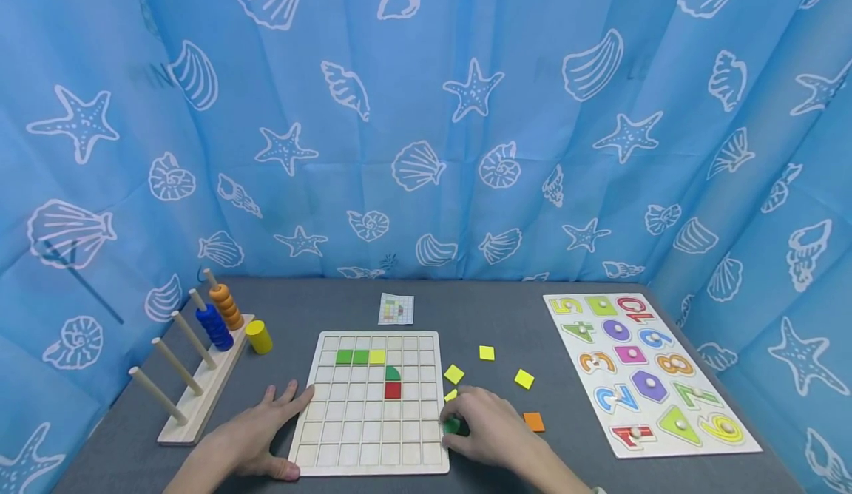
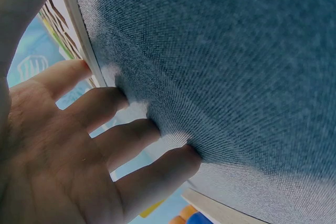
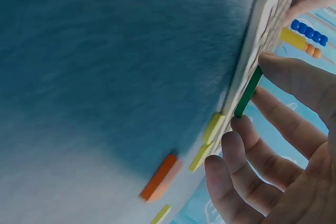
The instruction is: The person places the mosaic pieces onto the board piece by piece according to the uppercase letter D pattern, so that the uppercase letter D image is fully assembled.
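Note:
A wooden grid board (image 1: 353,435) lies on the grey table. In its cells sit two green squares (image 1: 351,356), a yellow square (image 1: 377,356), a green rounded tile (image 1: 393,373) and, just below that, a red square (image 1: 393,390). My left hand (image 1: 256,435) rests at the board's left edge, fingers spread, thumb by the near corner. Just off the right edge, my right hand (image 1: 489,427) pinches a green tile (image 3: 248,93) between thumb and fingers. Its full outline is hidden by the hand.
Several loose yellow tiles (image 1: 487,353) and an orange tile (image 1: 534,421) lie right of the board. Behind it is a small pattern card (image 1: 396,318). A wooden peg stand (image 1: 206,405) with beads and a yellow cylinder (image 1: 259,337) stand left; a number puzzle (image 1: 646,413) lies right.

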Available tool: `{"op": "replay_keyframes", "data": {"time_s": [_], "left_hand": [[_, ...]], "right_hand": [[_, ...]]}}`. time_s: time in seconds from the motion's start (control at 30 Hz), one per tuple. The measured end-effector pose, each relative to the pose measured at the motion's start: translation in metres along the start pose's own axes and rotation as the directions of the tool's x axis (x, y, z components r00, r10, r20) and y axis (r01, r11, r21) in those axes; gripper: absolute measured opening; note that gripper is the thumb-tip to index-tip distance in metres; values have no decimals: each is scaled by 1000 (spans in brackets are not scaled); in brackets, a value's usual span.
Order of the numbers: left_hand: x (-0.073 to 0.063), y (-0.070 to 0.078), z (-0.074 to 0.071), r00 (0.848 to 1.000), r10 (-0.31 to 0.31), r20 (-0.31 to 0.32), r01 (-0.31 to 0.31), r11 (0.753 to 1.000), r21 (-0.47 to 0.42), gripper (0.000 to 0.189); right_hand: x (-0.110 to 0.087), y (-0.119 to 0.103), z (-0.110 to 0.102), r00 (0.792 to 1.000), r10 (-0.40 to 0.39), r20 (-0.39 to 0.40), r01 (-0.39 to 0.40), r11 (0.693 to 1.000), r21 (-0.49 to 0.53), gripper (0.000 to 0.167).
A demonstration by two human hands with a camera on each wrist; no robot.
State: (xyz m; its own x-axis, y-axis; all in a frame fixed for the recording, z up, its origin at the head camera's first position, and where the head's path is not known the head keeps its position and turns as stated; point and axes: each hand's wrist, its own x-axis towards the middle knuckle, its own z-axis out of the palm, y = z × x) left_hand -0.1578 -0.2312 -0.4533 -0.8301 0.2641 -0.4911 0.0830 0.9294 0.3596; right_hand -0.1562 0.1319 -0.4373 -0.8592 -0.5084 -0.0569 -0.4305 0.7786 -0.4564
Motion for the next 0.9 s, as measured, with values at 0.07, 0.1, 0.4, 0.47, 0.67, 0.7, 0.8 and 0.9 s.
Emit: {"op": "replay_keyframes", "data": {"time_s": [0.07,0.1,0.4,0.47,0.67,0.7,0.8,0.9], "left_hand": [[0,0,0,1000,-1,0,1,1000,4,118],[0,0,0,1000,-2,-1,2,1000,7,117],[-2,0,1,1000,4,-9,-4,1000,-3,118],[-2,1,0,1000,5,-8,-5,1000,-8,118],[-2,1,0,1000,4,-4,-4,1000,-12,118],[-1,1,0,1000,4,-2,-4,1000,-13,118],[-2,1,0,1000,4,0,-4,1000,-14,117],[-2,2,-2,1000,1,1,-1,1000,-22,118]], "right_hand": [[3,-4,0,1000,-15,-7,15,1000,9,18],[5,-6,0,1000,-22,-8,23,1000,13,19],[24,-30,9,996,-77,-34,77,997,-10,19],[29,-34,12,995,-90,-41,89,996,-13,18],[45,-44,25,993,-104,-48,103,994,-21,17],[47,-45,27,993,-105,-48,104,994,-20,16],[52,-48,32,992,-110,-59,108,994,-30,14],[56,-49,33,991,-114,-76,111,993,-41,14]]}}
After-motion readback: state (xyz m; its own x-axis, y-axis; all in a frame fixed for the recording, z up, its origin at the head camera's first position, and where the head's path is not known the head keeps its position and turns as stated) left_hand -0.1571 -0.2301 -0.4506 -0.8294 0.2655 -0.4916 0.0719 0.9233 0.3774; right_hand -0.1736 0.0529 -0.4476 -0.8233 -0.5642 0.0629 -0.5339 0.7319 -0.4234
